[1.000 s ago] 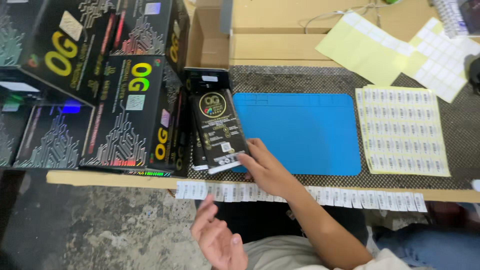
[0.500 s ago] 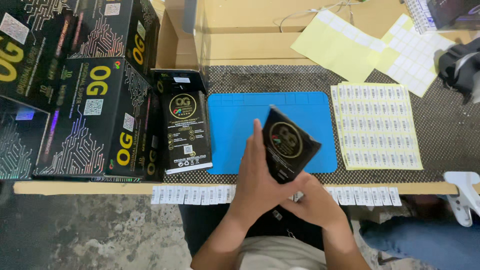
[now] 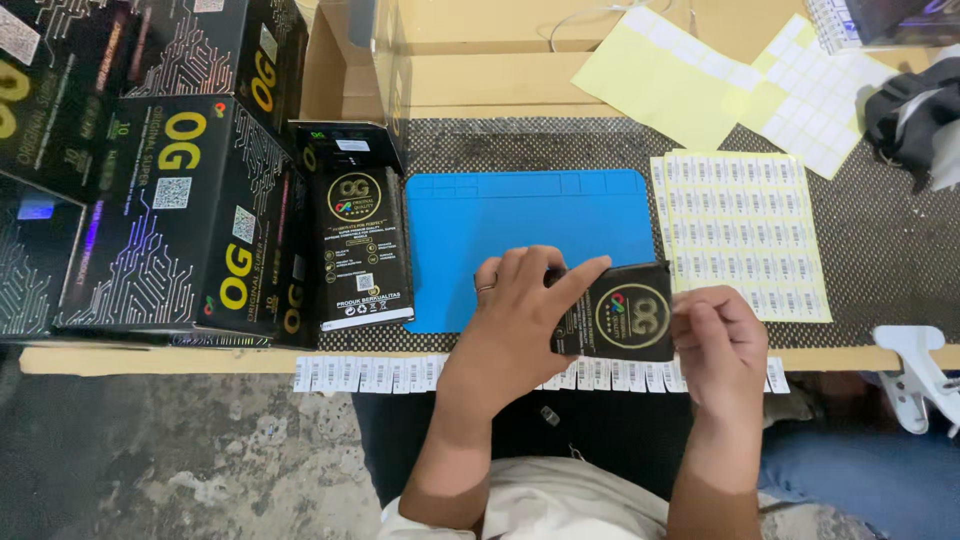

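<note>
**Me:** Left hand (image 3: 520, 310) clamps the small black packet (image 3: 620, 312) from its left edge, fingers over the top, thumb underneath. Right hand (image 3: 718, 345) pinches its right edge. Packet sits tilted over the table's front edge (image 3: 180, 358), just past the lower right corner of the blue mat (image 3: 500, 225).

**You:** Which step?

**Me:** Looks like labelling. Packet is up and steadied, no sticker between my fingers that I can see. Right thumb covers the spot, so can't rule it out.

**You:** Label stock?

**Me:** Two sources. Strip of small barcode stickers (image 3: 370, 373) hangs along the table edge, directly under the packet. Full barcode sheet (image 3: 740, 230) lies just right of the mat, touching the packet's far corner in view.

**You:** Next move?

**Me:** My read: right hand lets go, peels one sticker, left keeps the packet flat and still. Needs a clean peel and square placement.

**You:** Rest of the stock?

**Me:** Open black tray of like packets (image 3: 355, 240) stands left of the mat, against the big black printed cartons (image 3: 170, 220). Peeled yellow backing sheets (image 3: 670, 85) lie at the back.
</note>
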